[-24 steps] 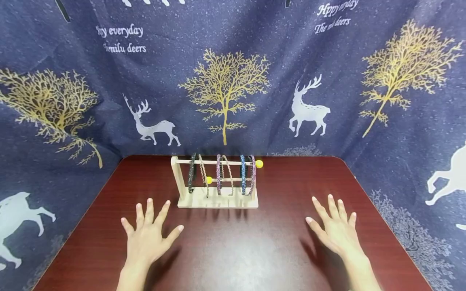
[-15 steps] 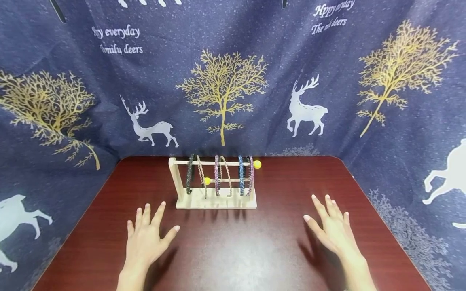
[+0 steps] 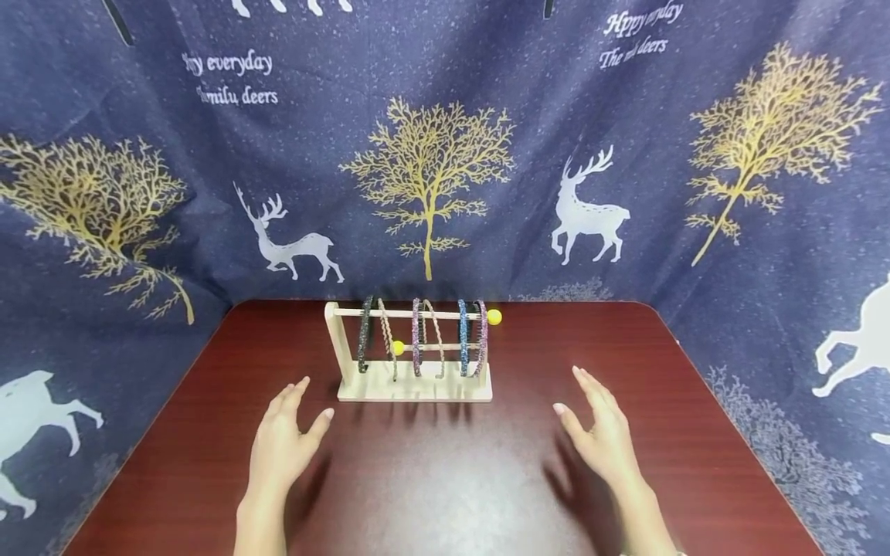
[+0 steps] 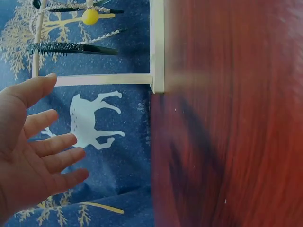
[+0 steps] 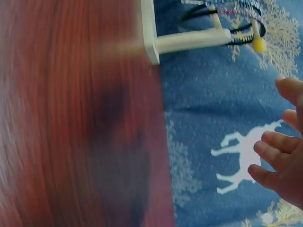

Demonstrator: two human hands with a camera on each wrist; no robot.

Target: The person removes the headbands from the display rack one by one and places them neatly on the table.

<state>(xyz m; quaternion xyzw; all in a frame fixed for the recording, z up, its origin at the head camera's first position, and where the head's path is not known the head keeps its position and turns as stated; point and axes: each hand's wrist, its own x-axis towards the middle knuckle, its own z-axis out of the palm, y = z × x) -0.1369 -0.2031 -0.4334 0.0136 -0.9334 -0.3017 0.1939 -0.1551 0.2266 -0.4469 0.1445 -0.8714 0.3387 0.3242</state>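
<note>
A pale wooden rack (image 3: 415, 392) with two rods stands near the back of the table, its rods tipped with yellow balls. Several headbands hang on it: a black one (image 3: 365, 340) at the left, beaded ones in the middle, a blue one (image 3: 463, 340) and a purple one (image 3: 483, 340) at the right. My left hand (image 3: 280, 440) hovers over the table, left of and in front of the rack, fingers extended and thumb apart. To the right, my right hand (image 3: 603, 436) hovers likewise. Neither hand touches anything; both wrist views show bare palms.
The dark red wooden table (image 3: 445, 479) reaches back to a blue cloth backdrop (image 3: 445, 62) printed with deer and golden trees. The cloth also hangs along both sides. The rack stands close to the table's far edge.
Both hands have turned from palms down to palms facing inward, and their spread fingers have drawn together. The right hand has moved a little left. The rack and headbands stay put.
</note>
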